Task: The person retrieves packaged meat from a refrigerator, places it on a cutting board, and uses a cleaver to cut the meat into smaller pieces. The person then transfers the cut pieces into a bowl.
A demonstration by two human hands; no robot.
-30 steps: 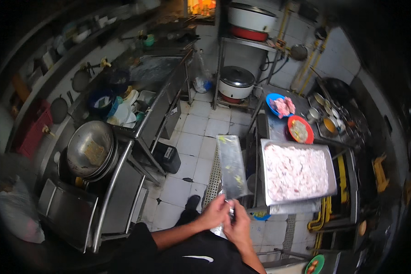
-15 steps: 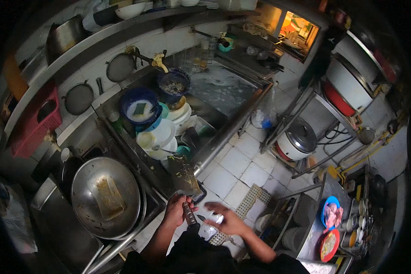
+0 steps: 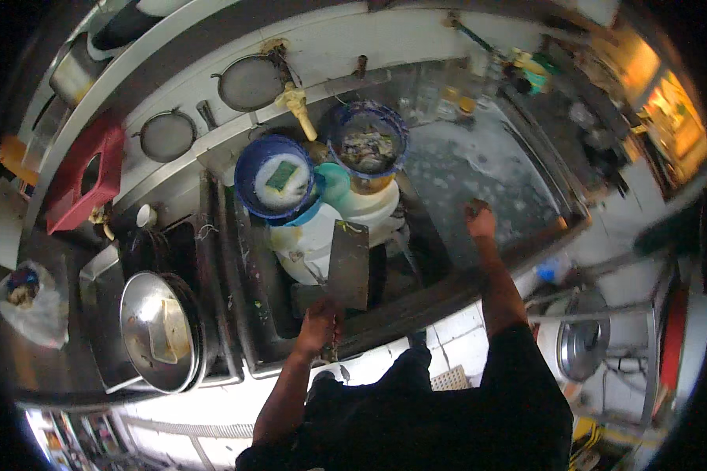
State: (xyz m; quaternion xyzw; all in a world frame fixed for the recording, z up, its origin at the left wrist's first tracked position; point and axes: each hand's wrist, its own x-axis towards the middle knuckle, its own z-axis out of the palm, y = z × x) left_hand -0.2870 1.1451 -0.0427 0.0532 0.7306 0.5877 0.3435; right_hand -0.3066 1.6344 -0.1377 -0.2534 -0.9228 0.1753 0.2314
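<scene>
My left hand (image 3: 319, 325) grips a cleaver (image 3: 349, 265) by its handle. Its broad dark blade points up over the sink basin, with a few food scraps at the tip. My right hand (image 3: 479, 218) reaches over the cloudy, soapy water (image 3: 479, 169) on the right; its fingers look loosely bent and apart, with nothing visible in them. Beyond the blade, white plates (image 3: 314, 239) are stacked in the basin. A blue basin (image 3: 243, 177) of suds holds a green sponge (image 3: 282, 176). Another blue tub (image 3: 401, 129) contains food scraps.
A large wok (image 3: 151, 314) rests on the left counter. Two strainers hang on the tiled wall, the nearer strainer (image 3: 167, 135) beside a red basket (image 3: 102, 169). A yellowish tap (image 3: 297, 108) juts over the tubs. The sink's metal front edge (image 3: 416, 318) runs before me; a lidded pot (image 3: 583, 345) stands at right.
My view has turned toward the sink. The cleaver has come up over the basin in my left hand. My right hand has moved away from it, out over the soapy water.
</scene>
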